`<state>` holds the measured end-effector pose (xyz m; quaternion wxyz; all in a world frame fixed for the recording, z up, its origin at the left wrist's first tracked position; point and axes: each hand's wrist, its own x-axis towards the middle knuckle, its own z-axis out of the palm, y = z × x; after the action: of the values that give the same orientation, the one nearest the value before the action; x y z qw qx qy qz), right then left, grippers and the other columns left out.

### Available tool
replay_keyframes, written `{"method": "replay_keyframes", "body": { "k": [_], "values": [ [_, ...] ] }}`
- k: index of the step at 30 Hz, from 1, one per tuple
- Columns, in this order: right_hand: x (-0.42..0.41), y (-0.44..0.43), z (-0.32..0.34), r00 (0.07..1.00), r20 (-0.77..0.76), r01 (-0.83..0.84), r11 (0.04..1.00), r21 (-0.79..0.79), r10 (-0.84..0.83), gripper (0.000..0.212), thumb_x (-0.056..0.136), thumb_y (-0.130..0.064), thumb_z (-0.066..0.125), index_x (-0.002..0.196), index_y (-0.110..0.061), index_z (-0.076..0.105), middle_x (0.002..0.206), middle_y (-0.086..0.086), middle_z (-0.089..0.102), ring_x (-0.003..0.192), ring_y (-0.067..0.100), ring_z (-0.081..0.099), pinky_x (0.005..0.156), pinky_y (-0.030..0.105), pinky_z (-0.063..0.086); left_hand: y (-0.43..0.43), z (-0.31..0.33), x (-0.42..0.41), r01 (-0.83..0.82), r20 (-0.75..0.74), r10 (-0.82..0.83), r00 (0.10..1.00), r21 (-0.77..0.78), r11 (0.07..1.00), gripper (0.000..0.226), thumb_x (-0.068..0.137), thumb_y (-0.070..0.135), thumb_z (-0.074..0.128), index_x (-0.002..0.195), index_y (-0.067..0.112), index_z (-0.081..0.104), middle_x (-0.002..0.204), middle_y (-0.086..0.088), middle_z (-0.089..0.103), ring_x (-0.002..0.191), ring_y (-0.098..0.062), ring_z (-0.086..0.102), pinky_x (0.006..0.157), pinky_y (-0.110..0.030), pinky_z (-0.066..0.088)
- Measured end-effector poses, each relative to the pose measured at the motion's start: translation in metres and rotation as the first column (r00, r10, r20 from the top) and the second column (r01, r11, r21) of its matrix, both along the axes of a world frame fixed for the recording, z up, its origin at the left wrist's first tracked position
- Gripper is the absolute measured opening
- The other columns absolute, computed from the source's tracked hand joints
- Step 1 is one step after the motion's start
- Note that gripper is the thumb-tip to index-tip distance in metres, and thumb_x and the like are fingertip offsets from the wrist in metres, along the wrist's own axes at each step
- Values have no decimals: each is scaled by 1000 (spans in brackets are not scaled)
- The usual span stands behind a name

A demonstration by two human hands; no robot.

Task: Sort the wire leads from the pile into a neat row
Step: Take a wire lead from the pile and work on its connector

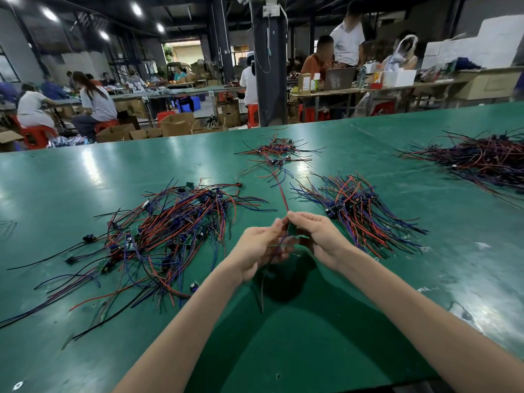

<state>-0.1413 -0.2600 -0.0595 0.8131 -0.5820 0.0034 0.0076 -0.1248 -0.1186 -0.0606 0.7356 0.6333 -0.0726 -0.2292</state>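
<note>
- Above the green table (pixel 283 350), left hand (pixel 259 251) and right hand (pixel 319 236) both pinch one wire lead (pixel 281 194).
- Tangled pile (pixel 170 231) lies left; tidier bundle (pixel 360 214) lies right.
- Print on a distant box (pixel 304 83) is too small to read.

We see both hands meeting just above the green surface (pixel 368 321). The left hand (pixel 259 245) and the right hand (pixel 317 236) pinch one wire lead (pixel 291 228) between their fingertips, its small green board showing between them. A red wire (pixel 280 191) runs from the fingertips away toward a small tangle (pixel 279 154) beyond the hands, and dark strands hang below the left hand. To the left of the left hand sprawls a loose pile (pixel 170 231) of red, blue and black leads. Just right of the right hand lies a tidier bundle (pixel 360 211), its wires fanned alike. Far off to the right, well apart, sits a larger heap (pixel 482 160).
</note>
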Motion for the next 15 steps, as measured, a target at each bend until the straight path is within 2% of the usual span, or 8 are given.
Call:
{"method": "replay_keyframes", "body": {
  "k": [4, 9, 13, 15],
  "values": [
    [5, -6, 0, 999, 17, 40, 999, 21, -41, 18, 90, -22, 55, 80, -13, 66, 75, -3, 71, 74, 14, 55, 70, 30, 37, -3, 4, -7, 87, -108, -102, 989, -132, 987, 29, 98, 16, 45, 86, -2, 63, 69, -10, 70, 56, -14, 66, 59, -25, 57],
    [4, -5, 0, 999, 28, -21, 987, 160, 17, 17, 88, -23, 52, 84, -9, 62, 82, 1, 72, 51, 8, 52, 49, 19, 45, -1, 10, -8, 91, -250, -162, 955, -272, 958, 37, 97, 12, 46, 73, 0, 71, 70, -8, 69, 54, -12, 65, 56, -22, 56],
    [4, -3, -2, 997, 37, -74, 970, 233, 67, 20, 84, -22, 53, 88, -5, 61, 85, 5, 73, 44, 8, 50, 45, 19, 47, 1, 11, -10, 76, -347, -206, 915, -351, 933, 30, 92, 11, 51, 74, 1, 73, 70, -6, 69, 55, -12, 65, 54, -21, 55],
    [4, -3, -2, 996, 40, -87, 966, 242, 79, 22, 82, -23, 53, 90, -4, 61, 84, 6, 74, 45, 8, 51, 45, 19, 48, 0, 12, -12, 82, -369, -231, 900, -377, 923, 20, 83, 12, 57, 78, 1, 73, 71, -6, 70, 56, -12, 65, 55, -21, 55]
  ]
}}
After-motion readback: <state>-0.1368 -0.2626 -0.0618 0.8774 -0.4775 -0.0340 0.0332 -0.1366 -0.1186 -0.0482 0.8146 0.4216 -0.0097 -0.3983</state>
